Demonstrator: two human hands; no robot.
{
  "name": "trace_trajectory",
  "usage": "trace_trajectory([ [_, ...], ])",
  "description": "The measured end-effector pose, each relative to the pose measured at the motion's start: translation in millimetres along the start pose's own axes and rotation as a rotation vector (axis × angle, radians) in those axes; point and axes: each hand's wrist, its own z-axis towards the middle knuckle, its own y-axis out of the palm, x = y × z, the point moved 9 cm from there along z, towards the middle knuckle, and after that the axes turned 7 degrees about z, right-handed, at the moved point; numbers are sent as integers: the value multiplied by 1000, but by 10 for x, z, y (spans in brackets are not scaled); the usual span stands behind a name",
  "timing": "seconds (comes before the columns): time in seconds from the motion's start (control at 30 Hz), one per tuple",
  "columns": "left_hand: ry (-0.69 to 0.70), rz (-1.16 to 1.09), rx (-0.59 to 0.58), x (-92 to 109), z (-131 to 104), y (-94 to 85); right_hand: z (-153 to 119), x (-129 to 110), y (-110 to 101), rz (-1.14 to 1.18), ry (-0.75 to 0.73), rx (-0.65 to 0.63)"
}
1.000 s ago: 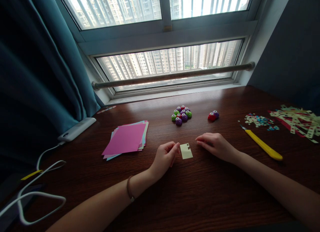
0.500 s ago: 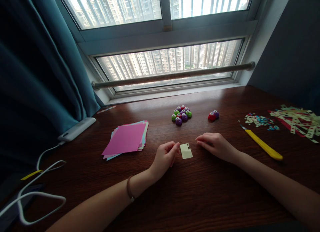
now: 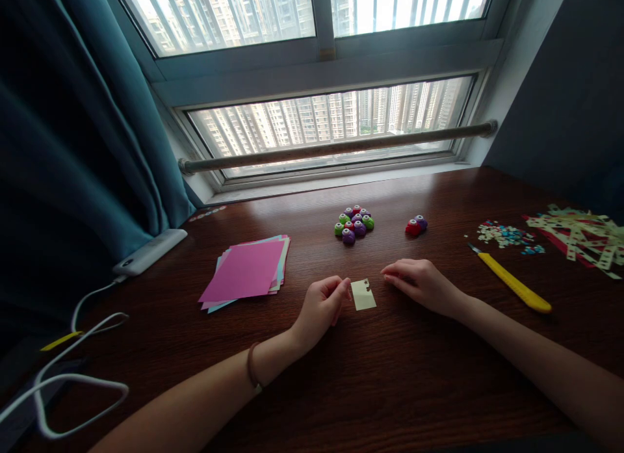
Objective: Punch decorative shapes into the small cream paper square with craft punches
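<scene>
We take the wood-grained counter (image 3: 390,394) first. Compared with the two preceding pictures, we find no visible change in the layout on it: both hands and every item keep their positions. We read this as a pause in the handwork, with nothing picked up or set down.

At the far right of the counter lies a heap of punched paper strips (image 3: 580,235). At the left we have a stack of coloured paper (image 3: 244,271), magenta sheet uppermost, edges unaligned.

The left hand (image 3: 322,307) is curled, its thumb pressed to the index finger. The fingertips meet the left edge of the piece of paper or stop just beside it; we cannot tell whether they pinch it. The right hand (image 3: 424,287) rests on the counter, fingers extended together, a narrow gap to the thumb, nothing visible between them.

The yellow craft knife (image 3: 514,282) lies to the right of the right hand, blade pointing away from us.

The pale yellow piece of paper (image 3: 364,298) lies flat between the hands, with a star hole and a notch at its upper right.

Beyond the hands we see a cluster of craft punches (image 3: 359,229) and, apart from it, a red-and-purple pair (image 3: 413,228). Smallest are the punched-out bits (image 3: 504,235) beside the strips.
</scene>
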Motion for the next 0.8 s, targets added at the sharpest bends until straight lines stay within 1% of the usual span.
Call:
trace_trajectory([
  [0.8, 3, 0, 5, 8, 1, -2, 0, 3, -4, -3, 5, -3],
])
